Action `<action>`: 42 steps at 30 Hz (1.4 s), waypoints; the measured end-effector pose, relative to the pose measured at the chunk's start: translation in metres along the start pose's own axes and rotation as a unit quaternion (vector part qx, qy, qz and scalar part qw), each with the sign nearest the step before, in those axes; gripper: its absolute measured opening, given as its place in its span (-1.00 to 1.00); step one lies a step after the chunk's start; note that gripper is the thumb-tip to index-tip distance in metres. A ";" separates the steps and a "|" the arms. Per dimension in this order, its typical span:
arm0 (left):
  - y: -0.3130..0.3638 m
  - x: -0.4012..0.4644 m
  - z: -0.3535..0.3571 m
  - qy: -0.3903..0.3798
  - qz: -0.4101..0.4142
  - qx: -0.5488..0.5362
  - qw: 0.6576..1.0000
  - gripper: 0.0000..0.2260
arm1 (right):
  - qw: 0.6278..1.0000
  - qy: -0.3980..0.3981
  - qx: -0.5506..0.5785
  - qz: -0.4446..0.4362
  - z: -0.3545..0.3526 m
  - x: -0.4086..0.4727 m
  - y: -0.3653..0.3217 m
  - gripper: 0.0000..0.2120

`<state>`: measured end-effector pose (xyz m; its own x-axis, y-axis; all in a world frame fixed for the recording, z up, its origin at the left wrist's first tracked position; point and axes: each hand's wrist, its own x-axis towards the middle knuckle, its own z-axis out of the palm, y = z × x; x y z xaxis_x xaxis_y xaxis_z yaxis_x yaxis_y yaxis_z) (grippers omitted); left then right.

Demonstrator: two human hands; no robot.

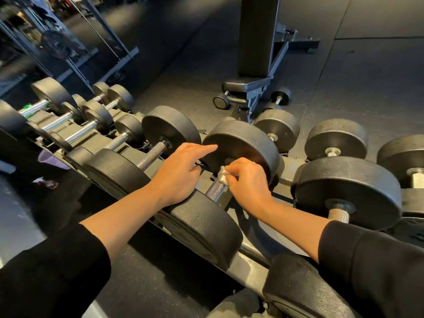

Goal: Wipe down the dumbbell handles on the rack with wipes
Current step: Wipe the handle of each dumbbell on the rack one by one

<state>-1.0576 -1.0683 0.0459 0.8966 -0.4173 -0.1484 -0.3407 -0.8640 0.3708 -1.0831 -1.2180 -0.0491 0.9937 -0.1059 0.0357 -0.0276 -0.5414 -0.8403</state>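
At centre frame, a right hand (249, 180) pinches a soft, crumpled wipe (223, 176) against a heavy dumbbell's knurled steel handle (215, 188), while the spread left hand (181, 171) steadies its near head (202, 226).

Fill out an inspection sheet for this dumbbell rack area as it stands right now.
Surface: rack, angled metal rails loaded with dumbbells.
Job's things: white wipe bunched against the knurled handle of the centre dumbbell.
Clutter: green-capped item among the far dumbbells; its nature cannot be told.
Grippers: right hand pinches the wipe on the handle; left hand rests on the near weight head, forefinger extended.
Cables: nothing seen.
Surroundings: dark rubber floor, adjustable bench behind the rack, loose dumbbells on the right.
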 end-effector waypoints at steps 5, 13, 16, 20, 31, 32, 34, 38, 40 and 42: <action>-0.001 0.001 0.000 -0.006 -0.002 -0.002 1.000 -0.49 | 0.999 -0.035 -0.012 -0.031 -0.002 -0.002 -0.001 -0.82; -0.002 0.000 0.001 -0.008 -0.005 -0.010 1.000 -0.48 | 0.986 -0.143 0.027 -0.080 -0.003 -0.017 -0.011 -0.81; -0.001 -0.001 0.000 -0.006 0.000 -0.012 1.000 -0.49 | 0.987 -0.127 0.089 -0.045 -0.005 -0.012 -0.015 -0.85; 0.000 0.000 -0.002 -0.002 0.002 -0.017 1.000 -0.49 | 1.000 -0.020 -0.005 -0.024 -0.007 0.015 -0.012 -0.80; -0.046 0.036 -0.004 -0.005 0.125 -0.065 0.990 -0.42 | 0.962 -0.141 -0.213 -0.094 -0.001 0.015 -0.020 -0.75; -0.053 0.044 -0.005 -0.016 0.147 -0.050 0.988 -0.41 | 0.965 -0.138 -0.206 -0.088 0.000 0.013 -0.022 -0.75; -0.069 0.058 -0.006 -0.055 0.197 -0.018 0.979 -0.38 | 0.969 -0.145 -0.190 -0.067 0.000 0.006 -0.030 -0.75; -0.094 0.080 -0.006 -0.104 0.300 0.037 0.947 -0.31 | 0.979 -0.177 -0.098 -0.004 -0.004 -0.007 -0.052 -0.75; -0.102 0.090 -0.006 -0.117 0.332 0.029 0.936 -0.31 | 0.982 -0.182 -0.046 0.037 -0.006 -0.010 -0.060 -0.78; -0.109 0.097 -0.005 -0.139 0.360 0.019 0.922 -0.31 | 0.980 -0.180 -0.024 0.084 -0.007 -0.010 -0.063 -0.80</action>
<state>-0.9318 -1.0133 -0.0040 0.3288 -0.9383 -0.1072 -0.8339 -0.3418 0.4333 -1.0916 -1.1886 0.0075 0.9484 0.0999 -0.3009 -0.1899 -0.5812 -0.7913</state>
